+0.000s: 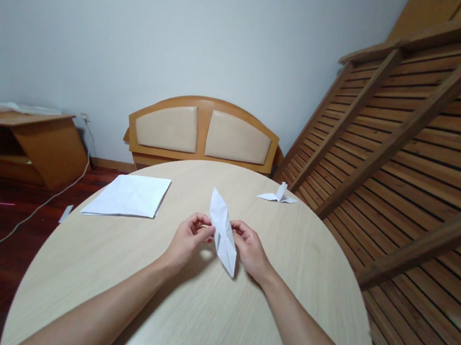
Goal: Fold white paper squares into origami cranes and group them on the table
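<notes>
A folded sheet of white paper [223, 234], long and pointed at both ends, is held up over the middle of the round table. My left hand [192, 238] pinches its left edge between thumb and fingers. On the opposite edge, my right hand [251, 249] grips the paper, its fingertips partly hidden behind it. The piece slants, its upper tip leaning left and away from me. Beyond my right hand, a finished-looking origami bird [280, 194] with spread wings sits near the table's far edge. A stack of white paper sheets [130, 196] lies at the left.
The round pale wooden table [193, 332] fills the foreground. Behind it stands a padded headboard [203, 132]. A slatted wooden frame [418, 146] leans close along the right. On the left are a low desk [43, 145] and a white cable [26, 218] across the dark floor.
</notes>
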Motion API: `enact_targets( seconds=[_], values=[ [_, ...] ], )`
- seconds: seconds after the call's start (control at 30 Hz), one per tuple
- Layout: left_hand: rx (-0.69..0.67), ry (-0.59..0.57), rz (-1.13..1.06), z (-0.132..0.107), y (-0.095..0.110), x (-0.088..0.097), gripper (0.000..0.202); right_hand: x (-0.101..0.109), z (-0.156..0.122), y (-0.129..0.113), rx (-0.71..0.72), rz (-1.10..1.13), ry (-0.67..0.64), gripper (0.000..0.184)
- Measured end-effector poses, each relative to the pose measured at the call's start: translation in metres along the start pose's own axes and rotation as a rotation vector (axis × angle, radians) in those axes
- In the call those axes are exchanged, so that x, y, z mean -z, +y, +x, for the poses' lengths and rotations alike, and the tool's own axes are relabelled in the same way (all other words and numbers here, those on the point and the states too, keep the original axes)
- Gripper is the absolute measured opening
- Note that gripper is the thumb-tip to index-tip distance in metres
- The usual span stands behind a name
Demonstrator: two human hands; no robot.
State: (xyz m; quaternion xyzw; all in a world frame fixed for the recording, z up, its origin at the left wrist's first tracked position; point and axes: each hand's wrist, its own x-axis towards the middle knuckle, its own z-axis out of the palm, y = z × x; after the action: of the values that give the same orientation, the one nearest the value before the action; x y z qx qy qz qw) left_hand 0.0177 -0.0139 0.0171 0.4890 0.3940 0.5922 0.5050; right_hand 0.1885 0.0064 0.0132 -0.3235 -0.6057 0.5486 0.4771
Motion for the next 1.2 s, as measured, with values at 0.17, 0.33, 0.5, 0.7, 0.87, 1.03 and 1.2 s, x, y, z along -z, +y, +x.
enact_targets(
  seconds=[0.17,0.33,0.5,0.7,0.87,1.03,1.2],
  values=[
    [0.002,-0.024,-0.04,-0.001,-0.002,-0.005,0.041,0.002,-0.001,-0.001,-0.038,0.039,0.006,0.035],
    [-0.05,0.0,-0.042,-0.002,-0.006,-0.008,0.046,0.001,-0.002,0.002,-0.006,-0.054,0.045,0.036],
    [-0.092,-0.013,0.103,-0.004,-0.008,-0.009,0.033,-0.004,-0.003,0.005,0.08,-0.253,0.164,0.027],
    [-0.159,0.064,0.221,-0.006,-0.009,-0.011,0.018,-0.012,-0.005,0.001,0.236,-0.454,0.236,0.016],
    [-0.16,0.079,0.196,-0.006,-0.009,-0.012,0.016,-0.017,-0.009,-0.008,0.408,-0.673,0.271,0.009],
    [-0.146,0.096,0.095,-0.005,-0.006,-0.01,0.022,-0.02,-0.012,-0.014,0.548,-0.851,0.287,0.007],
    [-0.192,0.092,0.09,-0.007,-0.002,-0.008,0.028,-0.022,-0.012,-0.015,0.602,-0.913,0.272,0.003]
  ],
)
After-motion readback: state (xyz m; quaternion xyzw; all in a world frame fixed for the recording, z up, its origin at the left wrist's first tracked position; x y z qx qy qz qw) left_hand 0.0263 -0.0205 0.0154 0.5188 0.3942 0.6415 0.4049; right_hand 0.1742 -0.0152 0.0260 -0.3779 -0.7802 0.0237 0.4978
